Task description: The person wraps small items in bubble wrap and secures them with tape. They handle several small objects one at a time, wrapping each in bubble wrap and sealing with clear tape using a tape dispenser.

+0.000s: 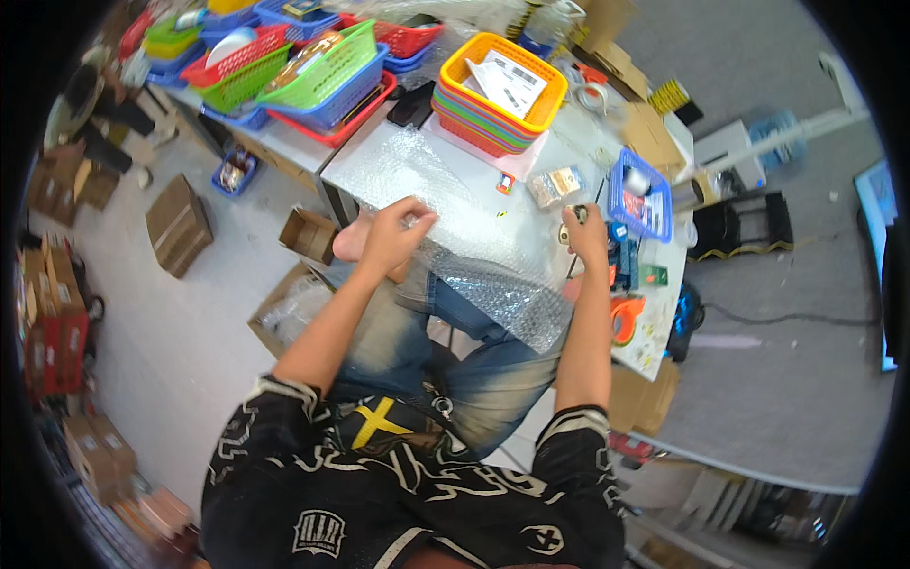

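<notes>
A sheet of clear bubble wrap (502, 289) lies across the white table (479, 180) and hangs over its near edge above my lap. My left hand (393, 237) is at the sheet's left side, its fingers curled and closed on the wrap. On the right, my right hand (588, 237) is closed around a small dark and tan thing whose kind I cannot make out. Just beyond that hand lies a clear-wrapped packet (556, 187). To its right stands a blue plastic basket (666, 223) with small items inside.
Stacked coloured baskets (483, 128) stand at the table's back, with more baskets (322, 90) to the left. An orange tape dispenser (626, 321) sits near the right edge. A black phone (412, 106) lies at the back. Cardboard boxes (178, 226) stand on the floor at left.
</notes>
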Demonstrator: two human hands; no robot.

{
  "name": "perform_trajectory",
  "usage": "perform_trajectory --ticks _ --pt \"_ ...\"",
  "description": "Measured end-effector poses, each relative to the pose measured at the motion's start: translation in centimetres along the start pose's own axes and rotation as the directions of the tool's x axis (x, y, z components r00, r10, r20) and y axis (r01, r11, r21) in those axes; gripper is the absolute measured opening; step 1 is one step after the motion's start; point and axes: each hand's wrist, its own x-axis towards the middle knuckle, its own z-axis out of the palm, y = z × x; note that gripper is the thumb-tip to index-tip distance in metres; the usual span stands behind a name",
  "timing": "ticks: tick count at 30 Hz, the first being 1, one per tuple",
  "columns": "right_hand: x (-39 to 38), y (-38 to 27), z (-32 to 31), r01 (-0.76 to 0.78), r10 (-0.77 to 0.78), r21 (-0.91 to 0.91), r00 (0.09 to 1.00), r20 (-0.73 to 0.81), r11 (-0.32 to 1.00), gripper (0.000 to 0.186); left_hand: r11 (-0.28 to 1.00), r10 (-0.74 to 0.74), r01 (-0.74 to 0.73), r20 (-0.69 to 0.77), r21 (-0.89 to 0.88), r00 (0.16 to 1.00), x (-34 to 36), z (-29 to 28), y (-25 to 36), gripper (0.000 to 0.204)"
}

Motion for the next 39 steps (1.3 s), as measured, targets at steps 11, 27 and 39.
perform_trajectory --ticks 11,27,39 --pt "-5.6 -3.9 -6.3 -0.008 -0.287 0.847 0.939 0.189 0.532 0.037 0.742 -0.015 -0.36 0.551 0.566 0.835 4.3 13.2 -5.4 0.08" --pt "-5.8 -5.5 3.1 -0.498 -0.37 0.756 0.667 0.647 0.424 0.068 0.928 0.293 -0.162 0.391 -0.335 0.872 4.2 6.3 2.9 0.075" --pt "-5.5 -5.4 5.3 -0.508 -0.218 0.796 0.779 0.588 0.329 0.049 0.743 -0.147 0.126 0.023 -0.658 0.989 3.2 5.8 0.8 0.03"
